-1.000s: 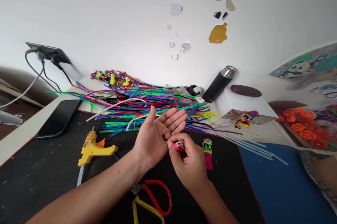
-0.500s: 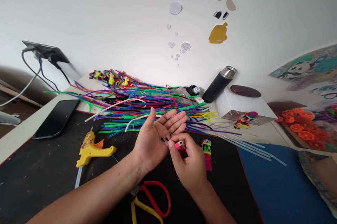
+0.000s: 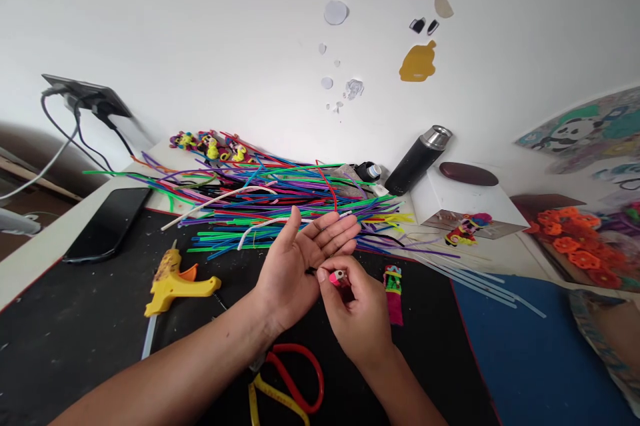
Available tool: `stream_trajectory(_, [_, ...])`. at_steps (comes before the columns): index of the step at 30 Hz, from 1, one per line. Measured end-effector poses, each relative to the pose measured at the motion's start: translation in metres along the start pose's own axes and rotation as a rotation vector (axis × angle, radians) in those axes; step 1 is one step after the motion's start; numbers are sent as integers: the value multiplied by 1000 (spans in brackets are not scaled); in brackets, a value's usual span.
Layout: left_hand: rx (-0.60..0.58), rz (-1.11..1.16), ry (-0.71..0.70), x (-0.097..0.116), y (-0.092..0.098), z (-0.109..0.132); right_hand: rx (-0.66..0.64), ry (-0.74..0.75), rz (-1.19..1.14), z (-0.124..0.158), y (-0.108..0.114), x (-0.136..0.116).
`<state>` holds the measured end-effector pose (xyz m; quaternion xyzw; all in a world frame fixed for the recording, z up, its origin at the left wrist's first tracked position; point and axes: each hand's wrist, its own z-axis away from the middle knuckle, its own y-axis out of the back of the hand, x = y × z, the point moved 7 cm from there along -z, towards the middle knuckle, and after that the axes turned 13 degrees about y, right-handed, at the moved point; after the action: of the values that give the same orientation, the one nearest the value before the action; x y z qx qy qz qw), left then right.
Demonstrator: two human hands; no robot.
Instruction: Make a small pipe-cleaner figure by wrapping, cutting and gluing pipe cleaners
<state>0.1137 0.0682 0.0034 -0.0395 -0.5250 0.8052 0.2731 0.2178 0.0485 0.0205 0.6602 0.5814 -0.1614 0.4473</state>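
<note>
Right hand [image 3: 357, 319]: fingers pinched round pink lighter [image 3: 339, 277], metal end up, probably so thumb can reach it. Lighter sits just beside left hand [image 3: 300, 266]. Left fingers spread flat, palm up, gripping nothing. Palm apparently serves as tray for small dark bit [image 3: 311, 271], too small to identify. Both hands over middle of black mat [image 3: 75, 333]. Scissors [image 3: 293, 379] at near edge, glue gun [image 3: 175, 283] toward left, coloured stick pile [image 3: 280, 203] along far edge.

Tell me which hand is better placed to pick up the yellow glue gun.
Left, probably. The left hand lies open, palm up, on the same side as the glue gun. The right hand is farther away, its fingers pinched on a small pink piece.
</note>
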Motion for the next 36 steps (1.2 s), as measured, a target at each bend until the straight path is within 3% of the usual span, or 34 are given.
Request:
stream_trajectory(6, [6,17,3,1,0,0,-30,-6,-25,2,-3,1])
stream_trajectory(16, [-12,81,5,4,-6,4,98,-54,-32,0,10,4])
stream_trajectory(24, [-46,59,-3,5,-4,2,35,30,-31,-1,3,-4])
stream_trajectory(36, [-52,1,17,1,-3,1,11,-2,4,-1,1,-3])
